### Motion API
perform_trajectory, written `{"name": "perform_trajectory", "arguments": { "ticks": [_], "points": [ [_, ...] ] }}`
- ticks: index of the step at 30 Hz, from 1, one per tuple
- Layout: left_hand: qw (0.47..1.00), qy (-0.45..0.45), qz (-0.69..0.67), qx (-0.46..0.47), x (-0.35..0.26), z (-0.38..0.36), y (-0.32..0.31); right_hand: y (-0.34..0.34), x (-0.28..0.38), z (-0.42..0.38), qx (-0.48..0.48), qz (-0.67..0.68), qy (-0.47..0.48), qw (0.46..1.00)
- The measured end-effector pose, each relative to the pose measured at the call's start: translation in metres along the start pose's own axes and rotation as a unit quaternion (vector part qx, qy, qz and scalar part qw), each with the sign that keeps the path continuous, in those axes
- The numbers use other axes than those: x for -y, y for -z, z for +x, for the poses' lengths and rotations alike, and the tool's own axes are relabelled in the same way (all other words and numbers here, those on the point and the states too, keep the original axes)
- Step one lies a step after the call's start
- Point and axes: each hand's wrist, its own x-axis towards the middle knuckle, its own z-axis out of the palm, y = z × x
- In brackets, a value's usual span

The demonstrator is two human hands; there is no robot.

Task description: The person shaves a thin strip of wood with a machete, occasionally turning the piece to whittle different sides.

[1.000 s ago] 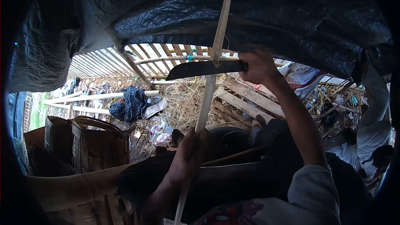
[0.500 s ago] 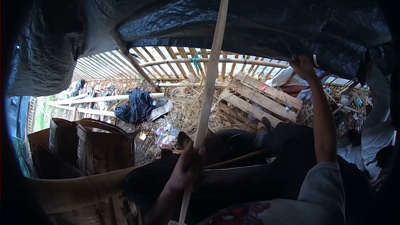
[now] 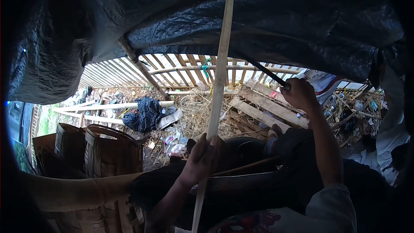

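Black plastic sheeting (image 3: 302, 26) hangs across the top of the view, creased and shiny in places. Below its edge stands a slatted fence (image 3: 185, 69) with light coming through the gaps and a green tie (image 3: 206, 67) on its rail. Straw (image 3: 196, 105) and scraps of litter cover the ground, where a wooden pallet (image 3: 267, 111) lies at an angle. Dark patterned cloth (image 3: 144, 114) drapes over pale poles (image 3: 99, 107) to the left, and nearer stands a brown woven basket (image 3: 114, 153) behind a thick bamboo pole (image 3: 82, 189).

Closed around the lower part of a long pale strip (image 3: 219, 77), the left hand (image 3: 201, 157) holds it nearly upright, in front of the person's body. The right hand (image 3: 300, 93) is out to the right, gripping the handle of a dark knife (image 3: 268, 73); the blade slants up and left, its far end hard to make out against the sheeting.

Beyond the right hand, a white sack (image 3: 321, 80) carries dark print, partly legible as "of Relig"; the rest cannot be read.
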Motion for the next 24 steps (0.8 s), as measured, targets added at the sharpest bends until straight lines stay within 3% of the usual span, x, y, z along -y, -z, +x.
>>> {"name": "perform_trajectory", "arguments": {
  "ticks": [1, 2, 4, 6, 10, 12, 14, 24],
  "points": [
    [1.000, -0.001, 0.004, 0.012, -0.006, 0.000, -0.004, 0.000, -0.011, 0.007, 0.000, 0.036, -0.013, 0.999],
    [1.000, -0.005, 0.007, 0.023, -0.010, 0.000, -0.005, -0.003, -0.016, 0.010, -0.050, 0.191, 0.002, 0.980],
    [1.000, -0.006, 0.010, 0.026, -0.011, 0.003, -0.005, -0.006, -0.023, 0.010, -0.031, 0.330, 0.041, 0.943],
    [1.000, -0.001, 0.013, 0.027, -0.008, 0.004, -0.007, -0.011, -0.003, 0.003, -0.038, 0.282, 0.145, 0.948],
    [0.999, 0.009, -0.041, 0.023, 0.001, 0.005, -0.014, -0.012, 0.060, -0.015, 0.019, 0.188, 0.223, 0.956],
    [0.998, 0.003, -0.059, 0.015, 0.003, 0.006, -0.017, -0.009, 0.083, -0.017, 0.080, 0.140, 0.220, 0.962],
    [0.999, -0.033, 0.025, 0.020, 0.002, 0.006, -0.020, -0.011, 0.094, -0.014, 0.068, 0.130, 0.223, 0.964],
    [1.000, -0.002, 0.029, 0.006, -0.007, -0.001, -0.021, -0.010, 0.100, 0.010, 0.117, 0.026, 0.195, 0.973]
  ]
}}
